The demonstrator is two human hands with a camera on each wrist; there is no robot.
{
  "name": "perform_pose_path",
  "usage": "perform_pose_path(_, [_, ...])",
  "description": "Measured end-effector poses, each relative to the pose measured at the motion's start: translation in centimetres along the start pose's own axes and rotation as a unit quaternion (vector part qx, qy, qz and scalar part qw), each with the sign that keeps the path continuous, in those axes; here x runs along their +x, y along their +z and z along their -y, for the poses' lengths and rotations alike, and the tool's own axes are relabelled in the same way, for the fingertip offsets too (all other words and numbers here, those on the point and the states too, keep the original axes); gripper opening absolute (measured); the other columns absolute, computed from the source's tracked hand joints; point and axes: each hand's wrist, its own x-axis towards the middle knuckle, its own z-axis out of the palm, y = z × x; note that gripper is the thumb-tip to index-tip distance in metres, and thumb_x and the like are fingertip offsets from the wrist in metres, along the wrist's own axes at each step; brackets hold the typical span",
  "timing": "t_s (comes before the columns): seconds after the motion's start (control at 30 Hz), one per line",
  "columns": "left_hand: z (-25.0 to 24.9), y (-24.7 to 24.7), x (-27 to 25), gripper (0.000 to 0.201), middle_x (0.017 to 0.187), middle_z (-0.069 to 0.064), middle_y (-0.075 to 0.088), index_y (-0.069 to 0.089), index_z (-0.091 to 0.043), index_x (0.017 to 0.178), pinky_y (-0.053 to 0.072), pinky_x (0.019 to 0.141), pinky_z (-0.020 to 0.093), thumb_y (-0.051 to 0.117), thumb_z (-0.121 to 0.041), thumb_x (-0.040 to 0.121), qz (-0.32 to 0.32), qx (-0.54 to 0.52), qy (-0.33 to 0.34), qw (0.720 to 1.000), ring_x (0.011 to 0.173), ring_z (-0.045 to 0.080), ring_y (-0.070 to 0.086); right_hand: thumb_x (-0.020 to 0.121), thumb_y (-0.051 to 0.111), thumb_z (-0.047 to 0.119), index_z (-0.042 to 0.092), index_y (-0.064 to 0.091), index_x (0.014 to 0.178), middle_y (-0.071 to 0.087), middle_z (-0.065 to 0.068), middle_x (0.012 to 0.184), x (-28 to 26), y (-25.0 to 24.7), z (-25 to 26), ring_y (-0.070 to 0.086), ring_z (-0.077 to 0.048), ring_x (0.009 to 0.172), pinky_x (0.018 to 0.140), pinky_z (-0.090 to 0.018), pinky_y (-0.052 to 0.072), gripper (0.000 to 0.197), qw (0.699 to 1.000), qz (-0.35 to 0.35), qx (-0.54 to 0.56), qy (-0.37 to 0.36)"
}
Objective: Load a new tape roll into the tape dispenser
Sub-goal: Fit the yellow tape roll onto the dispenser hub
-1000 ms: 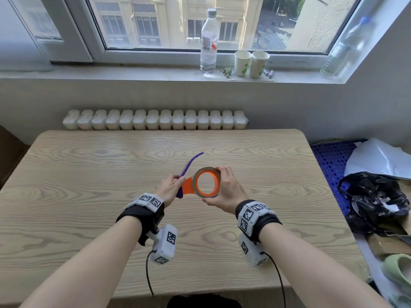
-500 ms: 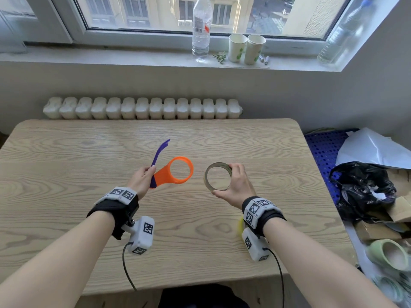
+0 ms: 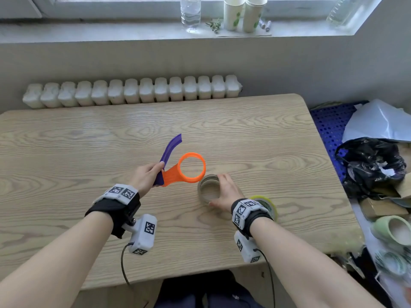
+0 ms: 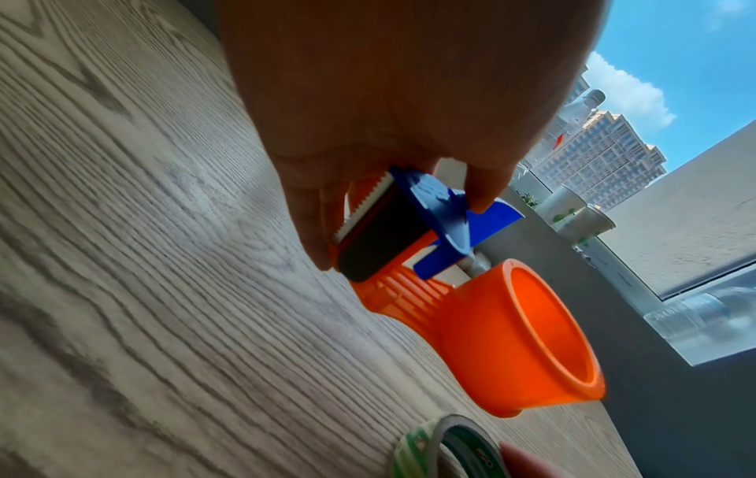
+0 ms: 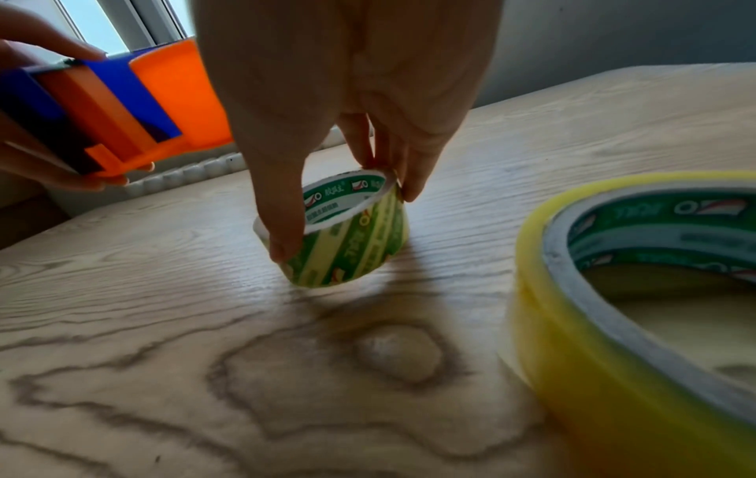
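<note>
My left hand (image 3: 146, 176) grips the orange and purple tape dispenser (image 3: 172, 174) by its handle end, above the wooden table (image 3: 89, 152). Its orange ring (image 4: 511, 333) is bare. In the left wrist view my left hand (image 4: 388, 97) has its thumb and fingers curled round the serrated cutter end. My right hand (image 3: 226, 192) pinches a thin, spent tape core (image 3: 202, 190) just right of the ring. The green-printed core (image 5: 351, 245) is tilted, its lower edge at the tabletop, held by my right hand (image 5: 348, 81). A yellow tape roll (image 5: 572, 339) lies flat by my right wrist.
A white radiator (image 3: 133, 92) runs behind the table's far edge. The sill above holds a water bottle (image 3: 190, 12) and two paper cups (image 3: 242, 12). Right of the table are a blue crate (image 3: 329, 125), a black bag (image 3: 373, 163) and more tape rolls (image 3: 391, 230).
My right hand pulled the core off the orange ring, carried it right, then lowered it to the table. The left hand keeps hold of the dispenser.
</note>
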Motion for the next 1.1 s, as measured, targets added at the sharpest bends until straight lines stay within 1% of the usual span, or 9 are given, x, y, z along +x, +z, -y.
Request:
perform_pose_path(0.1, [0.0, 0.3, 0.0, 0.031, 0.08, 0.017, 0.055, 0.061, -0.004, 0.083, 0.045, 0.07, 0.033, 0.045, -0.028, 0.095, 0.019, 0.008, 0.002, 1.0, 0.072, 0.025, 0.053, 0.063, 0.081, 0.027, 0.01, 0.031, 0.137, 0.034, -0.005, 0.142, 0.0, 0.4, -0.4, 0.044, -0.025, 0.128, 0.103, -0.036, 0.04, 0.092, 1.0, 0.002, 0.006, 0.001])
perform_pose_path(0.2, [-0.3, 0.9, 0.0, 0.028, 0.078, 0.013, 0.055, 0.062, -0.008, 0.085, 0.042, 0.074, 0.034, 0.046, -0.029, 0.095, 0.039, 0.031, 0.017, 0.999, 0.074, 0.022, 0.05, 0.064, 0.08, 0.028, 0.011, 0.028, 0.14, 0.03, -0.004, 0.147, 0.0, 0.6, -0.8, 0.04, -0.023, 0.132, 0.106, -0.035, 0.037, 0.094, 1.0, 0.003, 0.015, -0.007])
perform_pose_path(0.37, [-1.5, 2.2, -0.1, 0.028, 0.072, 0.006, 0.058, 0.063, -0.018, 0.077, 0.043, 0.074, 0.033, 0.047, -0.034, 0.094, 0.063, 0.057, 0.032, 0.996, 0.066, 0.019, 0.052, 0.06, 0.079, 0.044, 0.019, 0.017, 0.147, 0.019, 0.0, 0.156, -1.0, 0.2, -2.4, 0.022, -0.016, 0.143, 0.116, -0.036, 0.024, 0.109, 1.0, 0.004, 0.014, -0.011])
perform_pose_path(0.53, [-2.4, 4.7, -0.7, 0.031, 0.069, 0.007, 0.057, 0.063, -0.005, 0.088, 0.042, 0.064, 0.029, 0.046, -0.03, 0.095, 0.086, 0.075, 0.064, 0.991, 0.064, 0.021, 0.053, 0.06, 0.076, 0.054, 0.024, 0.013, 0.148, 0.015, 0.003, 0.158, -4.8, -1.1, -5.9, 0.015, -0.016, 0.145, 0.119, -0.036, 0.01, 0.113, 0.999, -0.039, -0.018, 0.029])
perform_pose_path(0.63, [-2.4, 6.0, -1.0, 0.037, 0.07, 0.008, 0.061, 0.066, 0.001, 0.095, 0.045, 0.072, 0.034, 0.047, -0.031, 0.095, 0.109, 0.083, 0.068, 0.988, 0.067, 0.024, 0.057, 0.055, 0.079, 0.053, 0.027, 0.01, 0.147, 0.011, 0.001, 0.158, -6.8, -1.3, -7.8, 0.013, -0.018, 0.145, 0.119, -0.041, 0.011, 0.118, 0.996, -0.047, -0.037, 0.069])
perform_pose_path(0.77, [-2.5, 7.1, -1.7, 0.041, 0.072, 0.014, 0.061, 0.064, 0.01, 0.096, 0.048, 0.077, 0.04, 0.047, -0.027, 0.095, 0.131, 0.089, 0.09, 0.983, 0.067, 0.026, 0.058, 0.054, 0.081, 0.05, 0.027, 0.008, 0.147, 0.004, -0.006, 0.158, -8.5, -1.2, -9.7, 0.008, -0.023, 0.146, 0.118, -0.04, 0.01, 0.121, 0.992, -0.031, -0.052, 0.108])
perform_pose_path(0.87, [-2.4, 7.3, -2.0, 0.032, 0.074, 0.014, 0.062, 0.066, -0.003, 0.085, 0.05, 0.082, 0.045, 0.047, -0.027, 0.095, 0.14, 0.085, 0.09, 0.982, 0.071, 0.028, 0.06, 0.059, 0.078, 0.05, 0.025, 0.01, 0.147, 0.006, -0.008, 0.157, -8.6, -1.0, -10.0, 0.008, -0.024, 0.146, 0.118, -0.039, 0.012, 0.114, 0.992, -0.038, -0.04, 0.114])
perform_pose_path(0.97, [-2.1, 7.1, -2.2, 0.027, 0.07, 0.009, 0.062, 0.063, -0.019, 0.074, 0.048, 0.078, 0.042, 0.048, -0.026, 0.095, 0.135, 0.077, 0.084, 0.984, 0.068, 0.027, 0.059, 0.062, 0.077, 0.047, 0.02, 0.014, 0.146, 0.013, -0.012, 0.154, -8.3, -0.9, -9.7, 0.014, -0.027, 0.143, 0.117, -0.039, 0.019, 0.108, 0.991, -0.051, -0.032, 0.12])
perform_pose_path(1.1, [-2.1, 6.7, -2.8, 0.026, 0.07, 0.008, 0.063, 0.063, -0.018, 0.075, 0.049, 0.081, 0.043, 0.048, -0.027, 0.095, 0.123, 0.073, 0.076, 0.987, 0.069, 0.027, 0.06, 0.058, 0.079, 0.041, 0.016, 0.018, 0.144, 0.025, -0.012, 0.146, -8.1, -1.4, -9.0, 0.027, -0.03, 0.135, 0.11, -0.042, 0.032, 0.109, 0.99, -0.066, -0.026, 0.125])
